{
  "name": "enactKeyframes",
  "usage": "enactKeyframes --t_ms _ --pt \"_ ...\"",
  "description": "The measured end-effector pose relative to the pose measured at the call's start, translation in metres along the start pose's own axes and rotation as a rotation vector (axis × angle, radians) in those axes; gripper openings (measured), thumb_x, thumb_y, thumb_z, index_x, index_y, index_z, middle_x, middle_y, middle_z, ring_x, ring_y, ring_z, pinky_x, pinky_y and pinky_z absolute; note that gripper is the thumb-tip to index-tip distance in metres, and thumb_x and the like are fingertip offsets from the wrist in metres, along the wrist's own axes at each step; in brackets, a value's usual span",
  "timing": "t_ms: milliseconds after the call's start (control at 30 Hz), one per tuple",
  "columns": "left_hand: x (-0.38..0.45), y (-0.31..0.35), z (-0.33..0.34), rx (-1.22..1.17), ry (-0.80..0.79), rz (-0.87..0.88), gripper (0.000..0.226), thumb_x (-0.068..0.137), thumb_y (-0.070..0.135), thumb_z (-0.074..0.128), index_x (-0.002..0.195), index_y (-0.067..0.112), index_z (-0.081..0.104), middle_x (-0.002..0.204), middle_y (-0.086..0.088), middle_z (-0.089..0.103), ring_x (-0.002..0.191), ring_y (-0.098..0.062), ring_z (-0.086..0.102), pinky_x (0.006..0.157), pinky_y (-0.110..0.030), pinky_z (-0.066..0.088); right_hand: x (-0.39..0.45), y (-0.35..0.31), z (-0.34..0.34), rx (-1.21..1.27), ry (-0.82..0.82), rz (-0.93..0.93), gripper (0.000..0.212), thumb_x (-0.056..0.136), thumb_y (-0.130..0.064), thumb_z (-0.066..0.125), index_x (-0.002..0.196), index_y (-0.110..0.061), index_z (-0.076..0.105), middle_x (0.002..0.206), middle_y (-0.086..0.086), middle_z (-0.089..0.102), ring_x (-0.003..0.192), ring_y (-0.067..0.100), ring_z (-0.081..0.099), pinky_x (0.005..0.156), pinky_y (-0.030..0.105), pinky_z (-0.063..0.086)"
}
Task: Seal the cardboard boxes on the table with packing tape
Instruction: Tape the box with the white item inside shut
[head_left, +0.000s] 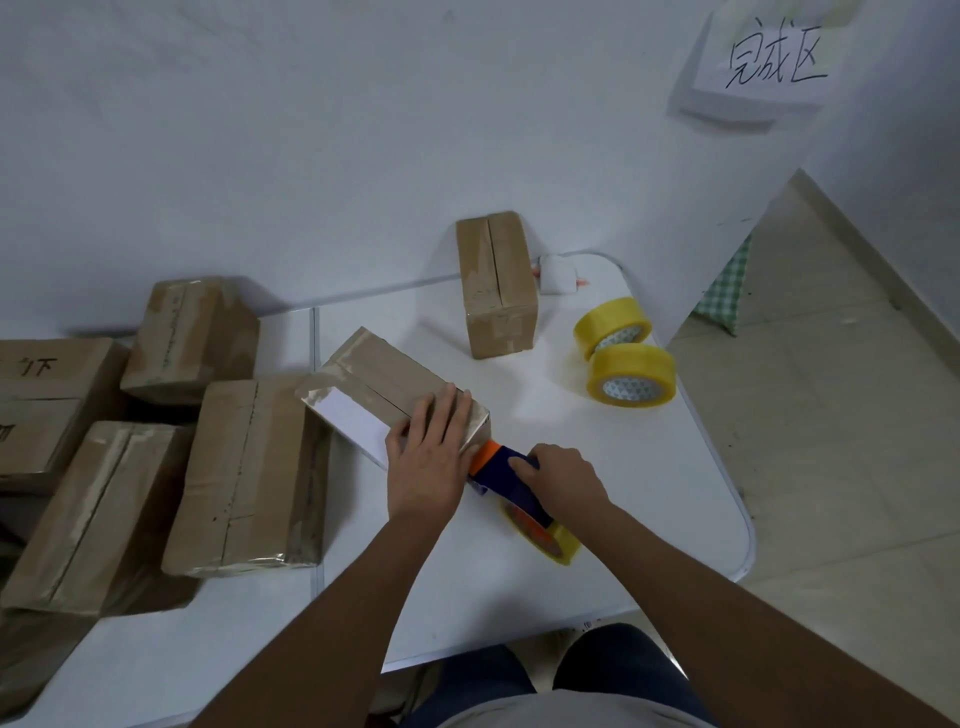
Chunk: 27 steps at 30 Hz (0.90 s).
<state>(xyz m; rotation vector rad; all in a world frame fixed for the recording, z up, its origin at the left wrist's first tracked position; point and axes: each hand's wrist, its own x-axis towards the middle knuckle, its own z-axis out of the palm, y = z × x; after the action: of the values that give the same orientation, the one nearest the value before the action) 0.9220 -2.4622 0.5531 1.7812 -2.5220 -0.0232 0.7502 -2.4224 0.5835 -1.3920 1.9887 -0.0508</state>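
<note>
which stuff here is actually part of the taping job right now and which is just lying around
In use:
- box under the left hand, which presses flat on it
- tape dispenser gripped by the right hand at the box's near end

Lying about:
- two spare yellow tape rolls
- upright box by the wall
- stacked boxes on the left
- paper sign on the wall

box (384, 384) on table (649, 467), tape rolls (623, 358) right
</note>
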Motion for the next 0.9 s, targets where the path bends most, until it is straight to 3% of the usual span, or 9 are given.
enactKeyframes --t_ms 167,233,367,533,667,733,833,900 --pt "-0.001 0.001 -0.004 0.014 -0.01 0.023 0.064 0.101 0.047 0.044 0.156 0.027 0.019 0.161 0.005 0.024 0.143 -0.022 0.027 0.104 -0.04 0.03 0.014 -0.01 -0.019 -0.056 -0.043 0.059 0.039 0.099 -0.043 0.042 0.084 -0.01 0.056 0.069 0.003 0.05 0.067 0.022 0.051 0.056 0.027 0.035" --pt "-0.001 0.0 -0.006 0.02 -0.018 0.02 0.065 0.1 0.046 0.046 0.156 0.027 0.019 0.161 0.005 0.024 0.143 -0.022 0.027 0.105 -0.04 0.029 0.019 -0.015 -0.026 -0.136 -0.012 0.043 0.033 0.099 -0.04 0.043 0.086 -0.012 0.055 0.076 0.004 0.053 0.073 0.024 0.054 0.063 0.029 0.038" --pt "-0.004 -0.005 -0.007 0.039 -0.012 0.072 0.065 0.099 0.044 0.048 0.156 0.026 0.023 0.159 0.006 0.026 0.14 -0.022 0.03 0.104 -0.039 0.028 0.018 0.01 -0.044 -0.374 0.042 0.051 0.021 0.096 -0.026 0.047 0.107 -0.012 0.059 0.108 0.009 0.059 0.103 0.029 0.06 0.081 0.033 0.044" --pt "-0.004 -0.012 -0.01 -0.042 -0.038 0.121 0.076 0.092 0.051 0.057 0.156 0.026 0.024 0.16 0.006 0.025 0.143 -0.022 0.028 0.105 -0.04 0.028 0.011 0.04 -0.046 -0.305 0.153 0.057 0.037 0.102 -0.045 0.035 0.113 -0.012 0.049 0.104 0.009 0.061 0.094 0.029 0.061 0.073 0.034 0.045" --pt "-0.007 -0.029 -0.012 -0.11 -0.193 0.227 0.099 0.088 0.04 0.063 0.158 0.031 -0.006 0.166 0.007 -0.01 0.153 -0.018 -0.006 0.117 -0.044 0.015 0.014 0.024 -0.021 -0.005 0.138 -0.02 0.034 0.103 -0.033 0.041 0.125 -0.008 0.04 0.109 0.015 0.063 0.095 0.033 0.062 0.074 0.039 0.048" --pt "-0.012 -0.037 -0.014 -0.083 -0.235 0.171 0.106 0.086 0.039 0.065 0.155 0.032 -0.016 0.163 0.003 -0.024 0.15 -0.02 -0.02 0.121 -0.048 0.005 0.015 0.02 -0.006 0.091 0.086 -0.03 0.042 0.102 -0.029 0.045 0.137 -0.008 0.034 0.119 0.016 0.06 0.102 0.033 0.061 0.08 0.039 0.049" --pt "-0.022 -0.043 -0.017 0.007 -0.266 0.034 0.114 0.086 0.049 0.065 0.149 0.035 -0.029 0.16 -0.005 -0.031 0.149 -0.031 -0.024 0.118 -0.055 -0.004 0.013 0.02 0.01 -0.091 0.074 -0.064 0.05 0.099 -0.033 0.048 0.142 -0.012 0.034 0.133 0.012 0.05 0.116 0.03 0.053 0.093 0.035 0.044" --pt "-0.024 -0.048 -0.016 0.02 -0.279 0.072 0.115 0.086 0.049 0.065 0.148 0.036 -0.031 0.16 -0.006 -0.032 0.148 -0.033 -0.026 0.117 -0.056 -0.007 0.01 0.017 0.016 -0.108 0.244 -0.141 0.039 0.097 -0.025 0.05 0.133 -0.013 0.048 0.129 0.01 0.049 0.115 0.028 0.049 0.096 0.032 0.04"
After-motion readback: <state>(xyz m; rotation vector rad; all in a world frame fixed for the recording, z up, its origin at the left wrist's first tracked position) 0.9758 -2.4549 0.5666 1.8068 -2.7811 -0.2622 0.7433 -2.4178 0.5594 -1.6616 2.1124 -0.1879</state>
